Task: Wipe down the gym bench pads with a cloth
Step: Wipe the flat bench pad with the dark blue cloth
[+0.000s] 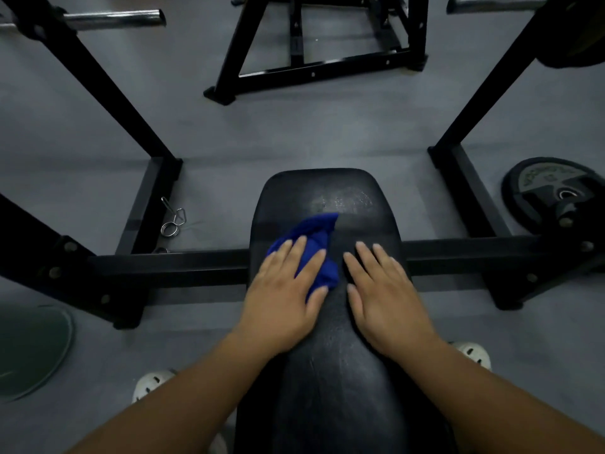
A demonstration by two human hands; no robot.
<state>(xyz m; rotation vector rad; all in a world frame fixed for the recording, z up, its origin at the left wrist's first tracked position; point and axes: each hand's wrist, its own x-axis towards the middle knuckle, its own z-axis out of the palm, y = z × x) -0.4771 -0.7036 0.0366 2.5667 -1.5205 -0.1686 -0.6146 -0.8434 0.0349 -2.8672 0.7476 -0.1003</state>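
2 flat hands (386,299), left hand (281,303) pressing cloth (316,232)

A black crossbar (163,267) ran over the grey floor (294,136). Just beyond its left part lay a metal spring collar (173,217). Near its right end stood a dark weight plate (543,188). On the near side of its left end lay a green disc (32,352). Well beyond it stood a black A-frame stand (314,47).

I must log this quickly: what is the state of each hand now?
Left hand: open, pressing the blue cloth on the bench pad.
Right hand: open, flat on the pad, holding nothing.
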